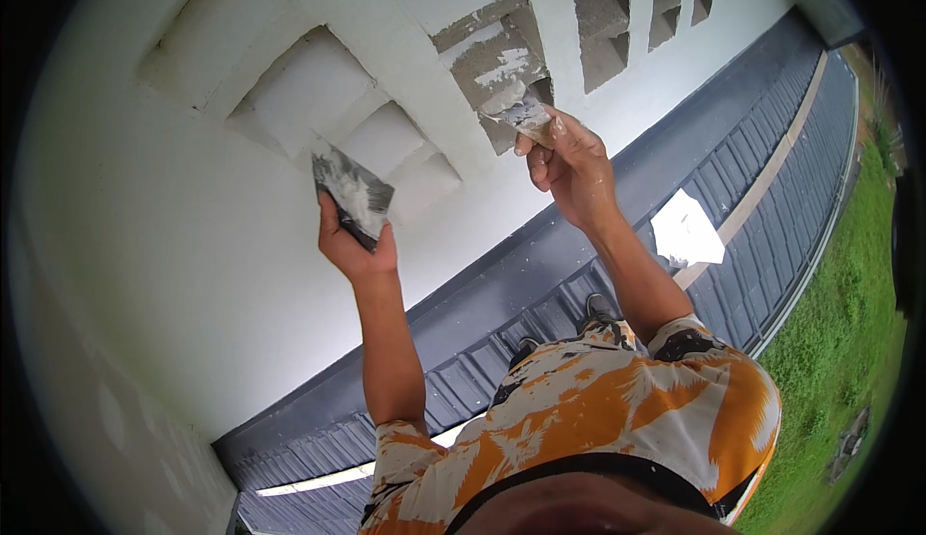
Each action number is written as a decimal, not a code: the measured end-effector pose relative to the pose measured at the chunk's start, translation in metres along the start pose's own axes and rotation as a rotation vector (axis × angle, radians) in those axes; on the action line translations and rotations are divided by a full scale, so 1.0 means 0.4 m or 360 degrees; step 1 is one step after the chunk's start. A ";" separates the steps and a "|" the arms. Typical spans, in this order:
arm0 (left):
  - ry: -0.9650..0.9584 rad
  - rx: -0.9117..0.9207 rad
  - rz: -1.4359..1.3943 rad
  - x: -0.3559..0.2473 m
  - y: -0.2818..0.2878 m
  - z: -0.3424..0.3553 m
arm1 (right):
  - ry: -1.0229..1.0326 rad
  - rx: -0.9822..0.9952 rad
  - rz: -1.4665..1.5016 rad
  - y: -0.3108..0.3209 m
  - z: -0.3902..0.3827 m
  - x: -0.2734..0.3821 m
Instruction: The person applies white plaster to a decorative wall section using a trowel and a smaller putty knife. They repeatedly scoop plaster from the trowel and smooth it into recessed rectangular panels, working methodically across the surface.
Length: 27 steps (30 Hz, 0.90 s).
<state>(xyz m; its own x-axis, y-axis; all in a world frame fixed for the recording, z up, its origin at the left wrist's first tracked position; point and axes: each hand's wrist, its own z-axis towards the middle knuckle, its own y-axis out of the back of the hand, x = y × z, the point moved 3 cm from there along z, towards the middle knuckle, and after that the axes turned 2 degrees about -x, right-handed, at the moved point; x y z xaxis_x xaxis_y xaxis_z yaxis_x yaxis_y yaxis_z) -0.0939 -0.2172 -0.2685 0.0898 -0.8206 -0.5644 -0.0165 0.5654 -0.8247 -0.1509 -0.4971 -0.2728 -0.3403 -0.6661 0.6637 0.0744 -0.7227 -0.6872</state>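
White wall (pixel 260 284); left hand (pixel 357 251) clasping dark plate (pixel 351 192), right hand (pixel 581 166) pinching scraper (pixel 526 113), each jutting beyond hand.

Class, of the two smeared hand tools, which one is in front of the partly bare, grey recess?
The smaller blade in the right hand, in front of the grey recess; the broader plate in the left hand is by white recesses.

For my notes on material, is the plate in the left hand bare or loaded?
Loaded: white paste lies smeared across the plate.
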 end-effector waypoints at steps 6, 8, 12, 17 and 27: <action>0.0195 -0.0287 -0.0127 0.275 -0.084 -0.095 | 0.0244 0.0534 -0.1002 0.007 -0.021 0.055; 0.0112 -0.0173 -0.0117 0.276 -0.106 -0.104 | 0.0428 0.0622 -0.1384 0.024 -0.015 0.075; -0.0145 -0.0011 -0.0013 0.257 -0.144 -0.113 | 0.0616 0.0569 -0.1899 0.078 0.000 0.127; -0.0500 0.0046 0.0430 0.219 -0.146 -0.084 | 0.0694 0.0685 -0.1745 0.068 0.009 0.201; -0.0492 -0.0021 0.0681 0.257 -0.131 -0.068 | 0.0839 0.1240 -0.2505 0.011 0.026 0.254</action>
<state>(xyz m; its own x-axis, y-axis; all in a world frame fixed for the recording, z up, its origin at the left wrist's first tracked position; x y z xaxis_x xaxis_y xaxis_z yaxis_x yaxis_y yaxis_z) -0.1109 -0.3334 -0.2843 0.3620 -0.4523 -0.8151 -0.1286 0.8418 -0.5242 -0.1753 -0.5698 -0.2054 -0.7303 0.6452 0.2245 -0.2530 -0.5606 0.7885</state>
